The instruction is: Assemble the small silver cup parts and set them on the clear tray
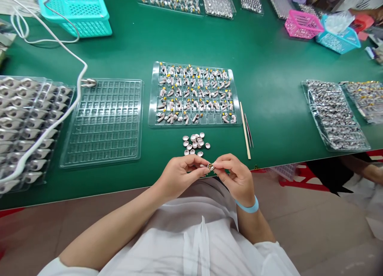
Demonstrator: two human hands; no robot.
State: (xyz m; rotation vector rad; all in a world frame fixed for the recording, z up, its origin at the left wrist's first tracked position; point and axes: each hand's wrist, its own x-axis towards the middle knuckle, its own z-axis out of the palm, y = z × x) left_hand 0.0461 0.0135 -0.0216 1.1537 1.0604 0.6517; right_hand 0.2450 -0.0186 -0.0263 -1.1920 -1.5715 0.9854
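My left hand [186, 173] and my right hand [235, 176] meet at the table's front edge. Between their fingertips they pinch a small earphone part [210, 166], pale with a gold-coloured inside; its details are too small to make out. Just beyond my fingers lies a loose cluster of small round silver caps [195, 142]. Behind these is a clear plastic tray [154, 102] with rows of curved beige earphone pieces, many with yellow tabs. Several slots in its front row hold nothing. Wooden stick [245, 130] and tweezers [249, 131] lie right of the tray.
On the left are a clear slotted tray [103, 158] and stacked trays of beige shells [32, 124], crossed by a white cable [78, 92]. A turquoise basket [89, 26] stands behind. Rightwards are filled trays [336, 116], a pink basket [303, 25] and a blue basket [341, 40]. Another person's arm [371, 172] shows at right.
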